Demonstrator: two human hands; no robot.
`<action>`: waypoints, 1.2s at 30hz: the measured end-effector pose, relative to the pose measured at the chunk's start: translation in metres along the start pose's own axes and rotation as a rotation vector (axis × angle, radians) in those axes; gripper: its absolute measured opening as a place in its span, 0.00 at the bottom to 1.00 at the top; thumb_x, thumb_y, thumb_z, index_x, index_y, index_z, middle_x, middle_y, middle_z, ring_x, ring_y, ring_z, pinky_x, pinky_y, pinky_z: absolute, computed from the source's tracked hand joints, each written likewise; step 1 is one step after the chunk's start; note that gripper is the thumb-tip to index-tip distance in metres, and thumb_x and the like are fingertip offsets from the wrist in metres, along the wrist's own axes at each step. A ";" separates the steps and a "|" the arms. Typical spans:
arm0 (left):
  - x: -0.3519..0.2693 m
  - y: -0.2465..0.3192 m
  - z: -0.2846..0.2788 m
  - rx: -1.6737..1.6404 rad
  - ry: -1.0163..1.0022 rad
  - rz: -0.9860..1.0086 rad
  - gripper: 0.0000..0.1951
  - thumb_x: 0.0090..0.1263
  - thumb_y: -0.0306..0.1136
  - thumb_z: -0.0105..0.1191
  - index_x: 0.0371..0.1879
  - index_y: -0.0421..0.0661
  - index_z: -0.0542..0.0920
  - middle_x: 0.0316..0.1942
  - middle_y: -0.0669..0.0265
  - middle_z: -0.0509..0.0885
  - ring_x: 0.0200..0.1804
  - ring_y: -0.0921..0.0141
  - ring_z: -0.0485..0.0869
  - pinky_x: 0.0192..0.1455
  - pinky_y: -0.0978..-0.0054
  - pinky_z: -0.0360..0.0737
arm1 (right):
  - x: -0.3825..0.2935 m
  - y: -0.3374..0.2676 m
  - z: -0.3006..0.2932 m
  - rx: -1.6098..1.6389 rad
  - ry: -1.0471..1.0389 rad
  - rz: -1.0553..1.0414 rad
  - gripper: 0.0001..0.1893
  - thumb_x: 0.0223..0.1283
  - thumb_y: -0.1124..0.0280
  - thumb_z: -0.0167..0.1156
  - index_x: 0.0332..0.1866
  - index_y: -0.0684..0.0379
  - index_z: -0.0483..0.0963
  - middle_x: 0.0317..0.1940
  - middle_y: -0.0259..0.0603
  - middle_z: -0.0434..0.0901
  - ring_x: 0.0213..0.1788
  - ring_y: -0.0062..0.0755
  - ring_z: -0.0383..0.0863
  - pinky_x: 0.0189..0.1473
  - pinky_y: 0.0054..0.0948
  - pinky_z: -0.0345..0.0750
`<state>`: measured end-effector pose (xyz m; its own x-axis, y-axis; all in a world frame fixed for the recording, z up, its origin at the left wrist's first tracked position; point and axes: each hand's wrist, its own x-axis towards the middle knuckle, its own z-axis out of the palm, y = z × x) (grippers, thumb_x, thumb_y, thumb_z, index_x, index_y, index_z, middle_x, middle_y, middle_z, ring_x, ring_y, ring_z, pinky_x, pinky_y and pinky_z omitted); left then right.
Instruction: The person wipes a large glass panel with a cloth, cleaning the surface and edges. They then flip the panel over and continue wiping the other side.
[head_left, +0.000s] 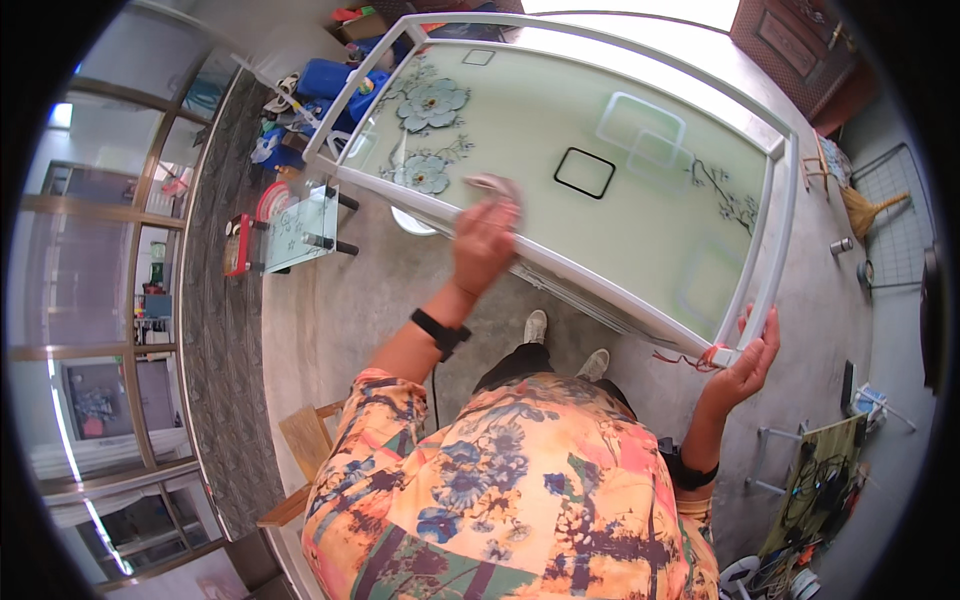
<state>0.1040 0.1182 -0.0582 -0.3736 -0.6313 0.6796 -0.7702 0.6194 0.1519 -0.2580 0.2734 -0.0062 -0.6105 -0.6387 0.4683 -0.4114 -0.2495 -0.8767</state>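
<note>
In front of me is a glass panel (525, 172) printed with blue flowers, branches and rounded squares. A white metal frame (600, 52) runs around it, with one rail standing off from the panel's edge. My left hand (484, 240) holds a crumpled pinkish cloth (501, 191) against the panel near its close edge; hand and cloth are slightly blurred. My right hand (742, 367) grips the frame's near right corner, thumb in front and some fingers hidden behind the rail. Red string (705, 360) is tied at that corner.
A small glass stand (304, 229) with black legs is on the floor at left, beside a red-patterned basin (274, 199). Blue containers (326, 79) crowd the far left. A broom (870, 206) leans at right. Behind me are a wooden chair (307, 442) and a board with cables (814, 480).
</note>
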 end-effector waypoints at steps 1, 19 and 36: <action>0.001 0.022 0.007 -0.043 -0.007 0.100 0.16 0.76 0.38 0.49 0.55 0.45 0.82 0.55 0.64 0.84 0.59 0.61 0.79 0.61 0.59 0.73 | -0.001 0.004 -0.002 -0.026 0.012 0.027 0.22 0.76 0.73 0.35 0.67 0.70 0.65 0.65 0.51 0.70 0.61 0.41 0.78 0.62 0.38 0.77; -0.008 -0.172 -0.032 0.040 0.160 -0.157 0.02 0.62 0.28 0.56 0.32 0.47 0.78 0.36 0.64 0.81 0.43 0.57 0.79 0.48 0.59 0.76 | -0.007 -0.002 0.002 -0.051 0.144 0.142 0.22 0.79 0.68 0.38 0.66 0.69 0.69 0.64 0.47 0.74 0.59 0.39 0.80 0.63 0.38 0.77; 0.022 -0.051 -0.024 0.062 -0.111 -0.010 0.08 0.68 0.33 0.57 0.28 0.48 0.74 0.28 0.62 0.75 0.33 0.58 0.78 0.32 0.60 0.77 | -0.010 0.003 0.008 0.061 0.202 0.197 0.21 0.77 0.70 0.41 0.66 0.70 0.69 0.62 0.49 0.76 0.56 0.36 0.82 0.60 0.33 0.78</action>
<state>0.1474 0.0839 -0.0336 -0.4180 -0.6871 0.5942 -0.8035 0.5848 0.1110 -0.2474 0.2729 -0.0143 -0.7997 -0.5226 0.2956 -0.2337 -0.1825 -0.9550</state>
